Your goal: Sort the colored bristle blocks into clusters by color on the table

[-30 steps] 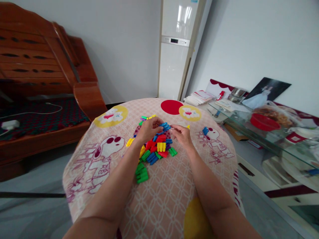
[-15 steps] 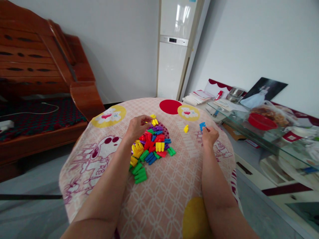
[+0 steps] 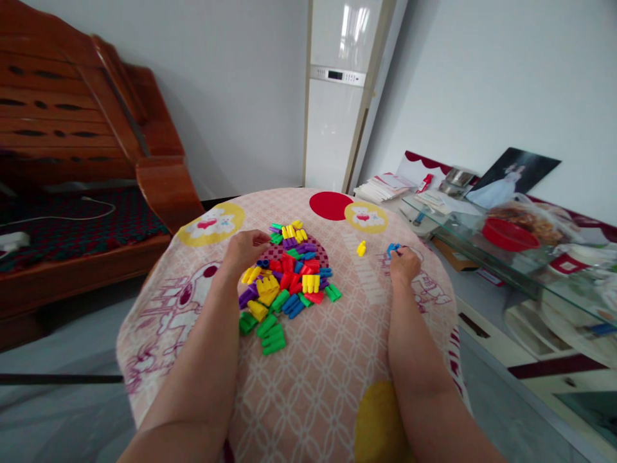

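My right hand (image 3: pixel 405 263) is closed on a blue plastic toy block (image 3: pixel 393 249), pinching it over the right side of the table; part of the block is hidden by the fingers. My left hand (image 3: pixel 247 249) hovers at the left edge of a pile of toy blocks (image 3: pixel 292 281), its fingers loosely curved and apart with nothing visible in them. The pile mixes red, yellow, green, blue and purple pieces with rounded, tube-like prongs. Between the pile and my right hand, a single yellow block (image 3: pixel 361 248) stands by itself on the patterned tablecloth (image 3: pixel 318 373).
To the right stands a glass-shelved cabinet (image 3: pixel 506 263) bearing a red bowl (image 3: pixel 509 234), papers (image 3: pixel 385 188) and a photo (image 3: pixel 513 177). A wooden bench (image 3: pixel 159 173) is on the left. Behind the table rises a white floor-standing air conditioner (image 3: pixel 332 128).
My left hand has drawn back left from the top of the pile, uncovering yellow and green blocks there. My right hand has turned slightly, still holding the blue block.
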{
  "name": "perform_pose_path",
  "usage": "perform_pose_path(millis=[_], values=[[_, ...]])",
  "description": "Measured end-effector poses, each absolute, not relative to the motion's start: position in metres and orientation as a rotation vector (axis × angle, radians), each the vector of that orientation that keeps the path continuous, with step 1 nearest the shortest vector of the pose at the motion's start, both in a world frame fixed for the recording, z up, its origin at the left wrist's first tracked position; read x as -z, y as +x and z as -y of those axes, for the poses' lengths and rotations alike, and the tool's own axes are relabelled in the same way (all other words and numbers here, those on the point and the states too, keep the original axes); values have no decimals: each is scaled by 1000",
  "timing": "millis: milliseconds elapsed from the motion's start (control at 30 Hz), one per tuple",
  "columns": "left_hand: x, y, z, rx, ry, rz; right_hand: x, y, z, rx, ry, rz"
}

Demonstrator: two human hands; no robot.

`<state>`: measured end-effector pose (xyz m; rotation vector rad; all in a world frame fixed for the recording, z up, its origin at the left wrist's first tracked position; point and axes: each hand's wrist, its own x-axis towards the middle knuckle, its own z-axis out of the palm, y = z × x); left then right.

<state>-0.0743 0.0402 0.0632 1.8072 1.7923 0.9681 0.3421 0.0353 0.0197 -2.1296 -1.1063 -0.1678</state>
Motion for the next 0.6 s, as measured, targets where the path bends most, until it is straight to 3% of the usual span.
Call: perform_pose_path(millis=[333,600], values=[[-57,-97,-37,-738,1783,-1904,-24,331,-32,251,-1992,1065],[-63,-104,-27,-529,1847,-1456,-18,324,-36,239,-1844,1171]])
